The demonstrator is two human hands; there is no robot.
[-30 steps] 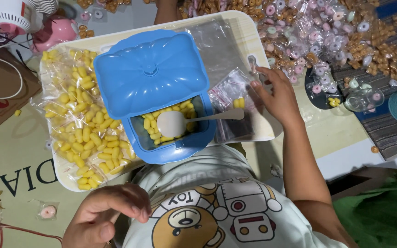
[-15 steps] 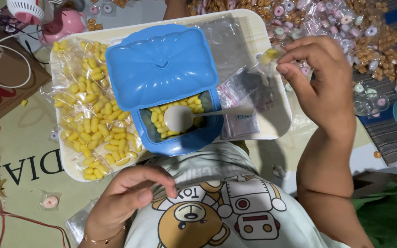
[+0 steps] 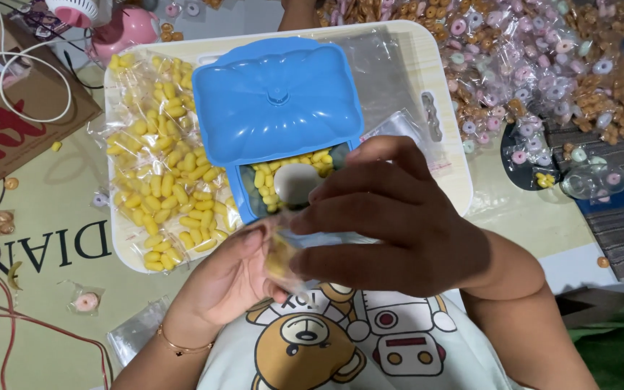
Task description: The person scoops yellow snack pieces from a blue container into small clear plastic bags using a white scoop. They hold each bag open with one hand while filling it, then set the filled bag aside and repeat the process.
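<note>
Both hands are together over the lap, left hand [image 3: 236, 278] and right hand [image 3: 399, 220] pinching 1 small clear bag [image 3: 283, 253] just below the blue box [image 3: 279, 115].

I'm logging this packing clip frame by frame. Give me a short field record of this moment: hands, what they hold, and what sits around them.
left hand: pinching small clear bag
right hand: gripping the same bag from above
small clear bag: between both hands, some yellow pieces inside
blue box: on white tray, lid partly open, yellow candies and white scoop inside
white tray: also holds bagged yellow candies
upper right: heap of pink and brown packets
</note>
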